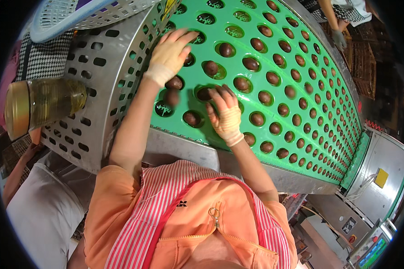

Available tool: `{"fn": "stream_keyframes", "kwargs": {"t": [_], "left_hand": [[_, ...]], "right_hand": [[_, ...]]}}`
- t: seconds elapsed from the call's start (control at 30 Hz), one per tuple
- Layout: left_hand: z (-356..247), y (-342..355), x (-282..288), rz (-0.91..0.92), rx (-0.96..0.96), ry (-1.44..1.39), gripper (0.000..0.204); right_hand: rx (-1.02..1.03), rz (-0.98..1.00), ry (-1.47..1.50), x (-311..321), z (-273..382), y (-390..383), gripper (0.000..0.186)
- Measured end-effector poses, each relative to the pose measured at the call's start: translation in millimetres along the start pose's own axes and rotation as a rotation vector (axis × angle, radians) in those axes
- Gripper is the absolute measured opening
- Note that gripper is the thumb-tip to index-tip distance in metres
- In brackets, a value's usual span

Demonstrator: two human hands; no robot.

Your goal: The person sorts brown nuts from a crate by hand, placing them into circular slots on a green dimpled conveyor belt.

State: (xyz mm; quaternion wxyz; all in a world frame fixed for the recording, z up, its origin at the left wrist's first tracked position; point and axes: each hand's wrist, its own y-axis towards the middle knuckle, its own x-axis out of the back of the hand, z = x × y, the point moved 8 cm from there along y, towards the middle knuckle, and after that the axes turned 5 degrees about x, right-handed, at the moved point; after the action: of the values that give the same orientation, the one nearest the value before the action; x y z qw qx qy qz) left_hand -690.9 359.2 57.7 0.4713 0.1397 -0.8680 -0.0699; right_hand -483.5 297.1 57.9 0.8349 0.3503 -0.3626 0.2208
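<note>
1. Left hand (169,54): fingers spread, seemingly released.
2. Right hand (224,111): fingers over a dark brown egg (203,93) on green conveyor (242,47) (grasp, I cannot tell).
3. Most cups (205,18) look filled; several upper-left lack eggs.

Green conveyor (259,83), brown egg-shaped objects (250,64); orange shirt (184,224), pink-white striped apron (143,215).

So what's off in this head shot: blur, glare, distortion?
Head view: fisheye bows the green panel, frame corners go black; a brown round item just below the left hand looks motion-blurred, that hand's fingertips slightly soft; small glints on the panel; shadow beside the right hand; upper-right background dim.
</note>
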Motion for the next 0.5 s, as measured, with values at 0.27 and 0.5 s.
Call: {"fn": "stream_keyframes", "kwargs": {"t": [0.27,0.5], "left_hand": [[4.6,-143.5,-36.7,0.229,0.138,0.131,0.026],[2.1,-181.1,10.6,0.165,0.072,0.329,0.039]], "right_hand": [[-0.347,-0.083,0.003,72.0,-12.4,-133.5,0.041],[-0.492,-0.238,-0.276,130.8,-12.1,-248.1,0.033]]}}
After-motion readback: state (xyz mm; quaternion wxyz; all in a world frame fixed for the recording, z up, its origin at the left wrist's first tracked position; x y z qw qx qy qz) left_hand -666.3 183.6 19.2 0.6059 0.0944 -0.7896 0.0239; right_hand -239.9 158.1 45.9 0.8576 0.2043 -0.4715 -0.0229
